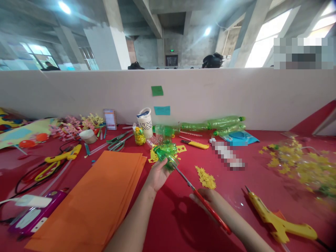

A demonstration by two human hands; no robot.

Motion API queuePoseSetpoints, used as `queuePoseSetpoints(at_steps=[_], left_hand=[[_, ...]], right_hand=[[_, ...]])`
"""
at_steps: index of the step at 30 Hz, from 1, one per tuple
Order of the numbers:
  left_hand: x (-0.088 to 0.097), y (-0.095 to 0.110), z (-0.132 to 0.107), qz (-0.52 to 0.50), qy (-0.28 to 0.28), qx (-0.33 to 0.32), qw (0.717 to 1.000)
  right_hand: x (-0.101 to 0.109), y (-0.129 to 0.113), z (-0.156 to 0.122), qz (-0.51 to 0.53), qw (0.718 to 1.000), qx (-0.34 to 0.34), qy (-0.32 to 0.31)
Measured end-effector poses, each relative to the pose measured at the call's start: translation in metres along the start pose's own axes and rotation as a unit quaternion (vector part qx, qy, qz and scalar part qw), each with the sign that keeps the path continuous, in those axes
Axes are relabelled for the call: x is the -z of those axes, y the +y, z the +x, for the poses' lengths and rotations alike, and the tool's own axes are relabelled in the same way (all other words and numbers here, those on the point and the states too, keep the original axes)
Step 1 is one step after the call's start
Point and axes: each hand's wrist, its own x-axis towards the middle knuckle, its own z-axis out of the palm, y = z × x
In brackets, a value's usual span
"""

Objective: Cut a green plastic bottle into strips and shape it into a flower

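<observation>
My left hand is closed around a cut green plastic bottle top, which tilts with its neck up and to the left. With my right hand I grip red-handled scissors. Their blades reach the cut rim of the bottle piece; whether they pass inside it I cannot tell. More green bottle pieces lie just behind. Beside my hands is a pile of small yellow stars. Yellow sheets with star-shaped holes lie under and near the bottle pieces.
Orange paper covers the left front. Yellow glue guns lie at both sides, one beside a purple power strip. A utility knife, a white cup and green bottles stand or lie before the white partition.
</observation>
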Motion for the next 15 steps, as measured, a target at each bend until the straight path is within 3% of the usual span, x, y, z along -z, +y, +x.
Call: queuePoseSetpoints(at_steps=[15], left_hand=[[0.0047,0.0089,0.0018,-0.059,-0.014,0.052,0.997]], right_hand=[[-0.0015,0.0014,0.0015,0.013,1.0,0.016,-0.006]])
